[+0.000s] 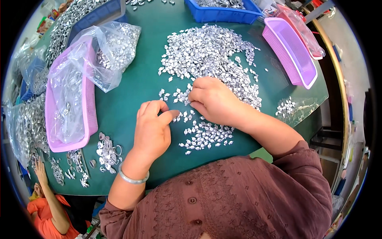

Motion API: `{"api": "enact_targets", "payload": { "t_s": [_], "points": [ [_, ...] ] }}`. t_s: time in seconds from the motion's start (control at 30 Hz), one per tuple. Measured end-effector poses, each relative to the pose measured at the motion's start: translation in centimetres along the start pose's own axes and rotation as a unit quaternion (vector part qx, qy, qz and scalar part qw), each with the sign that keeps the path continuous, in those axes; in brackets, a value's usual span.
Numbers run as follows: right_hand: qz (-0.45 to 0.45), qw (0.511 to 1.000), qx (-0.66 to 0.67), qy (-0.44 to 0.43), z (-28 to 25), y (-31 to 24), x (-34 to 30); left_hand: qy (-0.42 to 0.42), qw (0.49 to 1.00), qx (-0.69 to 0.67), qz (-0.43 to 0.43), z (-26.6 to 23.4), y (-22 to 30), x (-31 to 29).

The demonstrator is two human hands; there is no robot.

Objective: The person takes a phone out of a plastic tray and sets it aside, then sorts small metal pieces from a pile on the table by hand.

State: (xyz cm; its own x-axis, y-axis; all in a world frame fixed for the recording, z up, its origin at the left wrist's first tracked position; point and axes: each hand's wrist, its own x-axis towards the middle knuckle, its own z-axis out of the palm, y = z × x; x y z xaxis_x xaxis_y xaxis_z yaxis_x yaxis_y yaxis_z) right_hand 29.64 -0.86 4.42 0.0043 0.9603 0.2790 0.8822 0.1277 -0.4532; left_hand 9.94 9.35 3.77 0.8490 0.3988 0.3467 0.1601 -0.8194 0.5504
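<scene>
My left hand [153, 125] is curled, its thumb and forefinger close together beside a few small silver metal pieces [185, 116]. Whatever may be between those fingertips is too small to make out. Opposite it, my right hand [215, 99] reaches in from the right, fingers bent down among the pieces at the near edge of a large silver heap [207, 51]. Its fingertips are partly hidden, so what they grip cannot be seen. Closer to me lies a smaller spread of similar rounded silver pieces [209, 135]. A pale bangle [133, 179] circles my left wrist.
A pink basket [91, 115] with clear plastic stands left, by a bag of silver pieces [119, 47]. Another pink basket [292, 55] is at right, and a blue bin [227, 16] at the back. At lower left, another person's hand [41, 173] touches the table edge.
</scene>
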Motion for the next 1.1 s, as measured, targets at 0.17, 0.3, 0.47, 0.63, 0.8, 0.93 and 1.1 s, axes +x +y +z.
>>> {"api": "enact_targets", "payload": {
  "t_s": [0.17,0.3,0.47,0.63,0.8,0.93,1.1],
  "points": [
    [-0.009,0.999,-0.053,0.007,0.6,-0.4,0.1,0.026,0.999,-0.021,-0.011,0.3,0.2,0.6],
    [-0.021,0.997,-0.077,-0.003,0.5,-0.5,0.1,0.035,0.999,-0.009,-0.031,0.8,0.6,1.3],
    [-0.035,0.995,-0.088,0.021,1.0,-0.7,0.1,0.039,0.998,0.039,-0.040,1.9,1.0,2.9],
    [-0.019,0.997,-0.074,-0.010,0.5,-0.4,-0.2,0.042,0.997,0.053,-0.040,2.6,0.9,3.2],
    [-0.012,0.998,-0.062,-0.002,0.3,0.0,-0.3,0.032,0.997,0.045,-0.051,2.5,1.1,3.3],
    [0.021,1.000,0.000,0.021,-0.3,0.8,-0.6,0.041,0.997,0.058,-0.023,2.1,0.9,3.1],
    [0.013,1.000,0.011,0.013,-0.6,0.5,-1.2,0.014,0.999,0.044,0.006,1.3,0.7,2.8]
  ]
}}
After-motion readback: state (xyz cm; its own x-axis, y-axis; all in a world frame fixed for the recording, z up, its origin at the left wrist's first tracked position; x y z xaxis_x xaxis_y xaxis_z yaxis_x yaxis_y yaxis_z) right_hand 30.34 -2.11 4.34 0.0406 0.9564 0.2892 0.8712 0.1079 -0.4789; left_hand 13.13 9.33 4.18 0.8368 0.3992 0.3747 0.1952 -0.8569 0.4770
